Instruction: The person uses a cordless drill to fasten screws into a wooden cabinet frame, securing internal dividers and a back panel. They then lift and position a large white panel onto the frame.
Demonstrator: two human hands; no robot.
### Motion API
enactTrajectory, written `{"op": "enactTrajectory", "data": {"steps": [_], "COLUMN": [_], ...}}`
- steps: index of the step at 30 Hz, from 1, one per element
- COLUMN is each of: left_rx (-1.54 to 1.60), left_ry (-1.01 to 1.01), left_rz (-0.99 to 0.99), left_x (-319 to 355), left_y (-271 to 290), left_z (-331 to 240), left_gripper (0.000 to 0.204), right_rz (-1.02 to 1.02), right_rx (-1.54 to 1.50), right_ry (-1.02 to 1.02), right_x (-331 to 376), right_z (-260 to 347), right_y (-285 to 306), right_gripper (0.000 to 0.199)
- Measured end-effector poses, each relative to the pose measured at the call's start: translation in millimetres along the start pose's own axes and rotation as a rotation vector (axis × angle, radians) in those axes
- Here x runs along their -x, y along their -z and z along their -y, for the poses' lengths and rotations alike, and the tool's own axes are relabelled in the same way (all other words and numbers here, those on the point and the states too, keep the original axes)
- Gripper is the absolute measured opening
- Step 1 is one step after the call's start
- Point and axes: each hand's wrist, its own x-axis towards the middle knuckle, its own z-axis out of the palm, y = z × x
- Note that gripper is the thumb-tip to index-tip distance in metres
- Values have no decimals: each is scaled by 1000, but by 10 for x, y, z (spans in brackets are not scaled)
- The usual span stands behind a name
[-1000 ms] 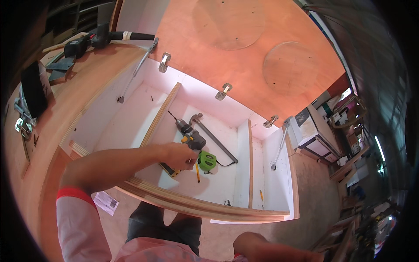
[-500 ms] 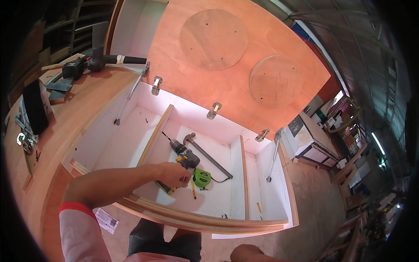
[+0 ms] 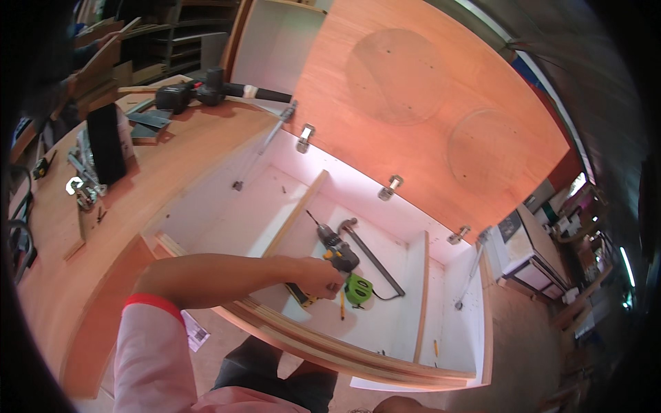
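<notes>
My left hand [image 3: 322, 277] is closed round the handle of a grey and yellow cordless drill [image 3: 342, 259], which lies in the middle compartment of a white-lined cabinet. Its bit points up and to the left, and the yellow battery base [image 3: 301, 294] shows below my wrist. Just right of my fingers is a green tape measure [image 3: 358, 289], with a yellow pencil [image 3: 342, 306] below it. Beyond them a claw hammer [image 3: 372, 259] lies aslant with its head at the far end. My right hand is out of view; only a bit of bare skin shows at the lower edge.
A raised wooden lid [image 3: 427, 103] with hinges [image 3: 390, 187] stands behind the cabinet. Wooden dividers [image 3: 423, 296] split the box. A second pencil [image 3: 436, 353] lies in the right compartment. Another power tool [image 3: 175, 96] and several metal fittings [image 3: 86, 186] rest on the left wooden top [image 3: 179, 148].
The whole view has swung, so the scene sits farther right and slightly lower. My left hand stays on the drill, which lies in about the same spot.
</notes>
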Motion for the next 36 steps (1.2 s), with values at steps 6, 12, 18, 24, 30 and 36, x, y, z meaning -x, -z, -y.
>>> {"op": "enactTrajectory", "data": {"steps": [6,12,18,24,30,36], "left_rx": [-41,14,-14,24,20,66], "left_ry": [11,12,16,1,-85,-44], "left_rz": [3,27,15,3,-277,-940], "left_x": [-24,0,-21,-29,128,916], "left_y": [-10,13,-15,-32,200,818], "left_z": [-25,-57,-50,-22,-142,-214], "left_gripper": [23,23,23,22,17,17], "right_rz": [-3,29,60,74,53,-53], "right_rx": [197,368,494,576,591,444], "right_ry": [-216,-334,-396,-430,-409,-228], "right_x": [-301,-568,-739,-861,-843,-557], "right_z": [-442,-810,-1040,-1143,-1134,-588], "right_y": [242,476,667,819,939,910], "right_gripper": [36,35,34,33,32,32]}}
